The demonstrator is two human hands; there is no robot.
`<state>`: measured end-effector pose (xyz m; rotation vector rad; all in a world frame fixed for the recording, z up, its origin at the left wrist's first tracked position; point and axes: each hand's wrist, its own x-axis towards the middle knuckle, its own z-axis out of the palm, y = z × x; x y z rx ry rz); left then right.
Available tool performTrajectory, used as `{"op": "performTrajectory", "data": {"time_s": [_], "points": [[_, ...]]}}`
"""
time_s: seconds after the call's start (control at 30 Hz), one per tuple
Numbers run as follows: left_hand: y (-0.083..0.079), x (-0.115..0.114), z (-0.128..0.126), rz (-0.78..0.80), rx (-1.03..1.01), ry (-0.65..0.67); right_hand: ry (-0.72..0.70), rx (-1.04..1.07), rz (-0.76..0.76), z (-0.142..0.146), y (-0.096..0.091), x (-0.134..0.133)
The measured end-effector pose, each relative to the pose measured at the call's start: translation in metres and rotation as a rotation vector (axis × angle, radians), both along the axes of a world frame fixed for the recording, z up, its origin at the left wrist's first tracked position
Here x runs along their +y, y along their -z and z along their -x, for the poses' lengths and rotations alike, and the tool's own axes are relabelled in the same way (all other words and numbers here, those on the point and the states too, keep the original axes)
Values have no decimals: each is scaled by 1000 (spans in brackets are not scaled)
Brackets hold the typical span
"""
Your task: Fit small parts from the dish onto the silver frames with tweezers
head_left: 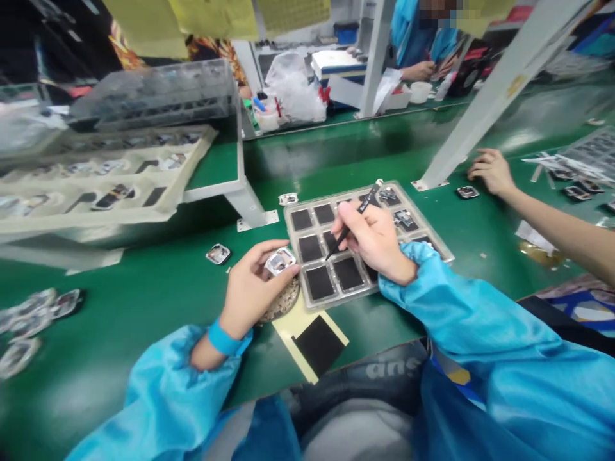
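Note:
My left hand (pixel 254 282) is closed on a small silver-framed square part (pixel 281 260), held just left of a grey compartment tray (pixel 294 232). My right hand (pixel 375 240) pinches black tweezers (pixel 353 221) over the tray, their tip down near a middle pocket. Most pockets of the tray hold black square pads (pixel 319 283); a few at the far right hold metal parts (pixel 405 221). Under my left hand lies a round perforated disc (pixel 283 304) on a yellow sheet with a black square (pixel 318 344).
Loose framed parts (pixel 218 254) lie on the green belt, with more (pixel 33 320) at the left edge. Stacked cream trays (pixel 96 186) sit on a white stand at left. Another person's hand (pixel 490 171) rests at right near a part (pixel 467 192). A white slanted post (pixel 480 115) stands behind.

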<state>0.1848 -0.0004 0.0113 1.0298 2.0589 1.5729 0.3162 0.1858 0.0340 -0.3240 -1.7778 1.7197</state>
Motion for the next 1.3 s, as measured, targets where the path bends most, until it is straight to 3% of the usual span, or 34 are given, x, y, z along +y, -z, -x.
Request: {"op": "performTrajectory", "data": {"time_s": [0.13,0.23,0.33,0.4,0.67,1.3], "points": [[-2,3,3,-97,-221,9,-166,-90,-199,-8,-6,-14],[-1,4,8,-142,-325,-17,-308,-32,-313,-14,-8,-22],[-1,4,10,-154,-373,-10,-548,-7,-395,-15,-3,-28],[-1,4,9,-154,-377,5,-614,-25,-440,-13,3,-33],[5,5,7,-181,-339,60,-581,-118,-667,-12,20,-45],[16,8,0,-162,-400,81,-618,-154,-662,-13,28,-45]]}}
